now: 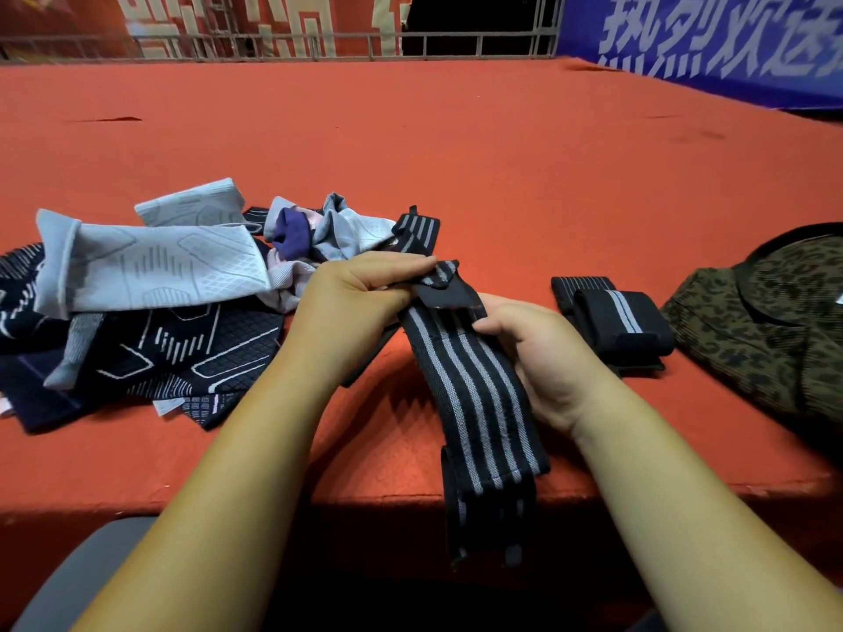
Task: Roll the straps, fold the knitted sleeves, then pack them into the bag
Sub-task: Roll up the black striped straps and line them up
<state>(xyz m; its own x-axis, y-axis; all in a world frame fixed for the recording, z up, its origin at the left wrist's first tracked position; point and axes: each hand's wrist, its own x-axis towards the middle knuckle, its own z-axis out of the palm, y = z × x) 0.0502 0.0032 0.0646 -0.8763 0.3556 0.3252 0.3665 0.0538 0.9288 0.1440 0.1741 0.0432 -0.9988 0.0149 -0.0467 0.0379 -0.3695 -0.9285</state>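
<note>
Striped strap (474, 394) runs from both hands down over the red table (502, 152) edge, tail hanging; left hand (351, 303) fingers pressed together, pinching its far end; right hand (543, 353) fingers curled on its right edge; rolled strap (616, 317) just right; leopard bag (766, 321) beyond; knitted sleeves (150, 271) piled left.

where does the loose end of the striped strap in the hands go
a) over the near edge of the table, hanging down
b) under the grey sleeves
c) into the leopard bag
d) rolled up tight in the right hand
a: both the left hand and right hand hold the striped strap, whose free end drapes past the near edge of the red table.
</note>
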